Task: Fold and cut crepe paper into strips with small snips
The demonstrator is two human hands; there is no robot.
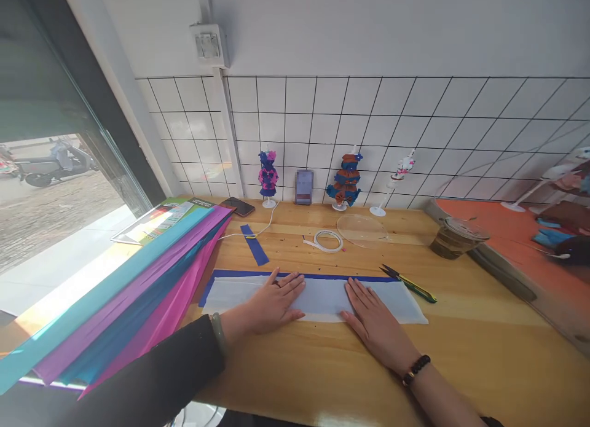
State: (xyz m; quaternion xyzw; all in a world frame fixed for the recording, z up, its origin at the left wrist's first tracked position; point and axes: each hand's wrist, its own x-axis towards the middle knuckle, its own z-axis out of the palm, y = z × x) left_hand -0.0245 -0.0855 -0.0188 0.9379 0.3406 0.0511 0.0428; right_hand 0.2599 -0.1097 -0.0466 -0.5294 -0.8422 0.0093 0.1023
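Note:
A long white paper strip (322, 299) lies across the wooden table, over a dark blue sheet (318, 276) that shows along its far edge and left end. My left hand (276, 301) rests flat on the white strip, left of its middle, fingers spread. Farther right, my right hand (371, 313) presses flat on the same strip with its fingers stretched out. Just beyond the strip's right end lie scissors (412, 285) with yellow and dark green handles. A loose blue strip (255, 245) and a roll of white tape (328, 241) are behind the hands.
Coloured paper sheets (152, 279) hang over the table's left edge. Along the tiled wall stand small dressed figures (268, 178) on stands, plus an upright phone (303, 187). Another phone (238, 206) lies flat. A clear disc (362, 230) and a drink cup (454, 238) sit toward the right.

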